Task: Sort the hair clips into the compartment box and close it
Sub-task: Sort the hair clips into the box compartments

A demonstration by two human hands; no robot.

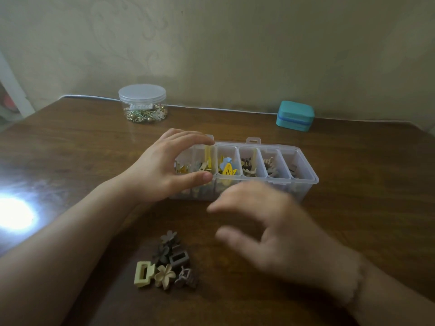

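I saw two bare forearms, no sleeves | left hand (162, 170) sharp | right hand (277, 234) blurred | no rings or watch I could make out

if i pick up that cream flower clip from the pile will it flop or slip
The cream flower clip looks like rigid moulded plastic, so probably stiff and light. Its matte petals should grip well. It touches neighbouring clips in the pile, so lifting it may nudge them.

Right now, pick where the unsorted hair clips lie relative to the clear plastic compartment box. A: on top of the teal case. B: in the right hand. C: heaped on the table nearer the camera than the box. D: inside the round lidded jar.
C: the small heap of brown, beige and cream hair clips lies on the brown wooden table, nearer the camera than the clear plastic compartment box.
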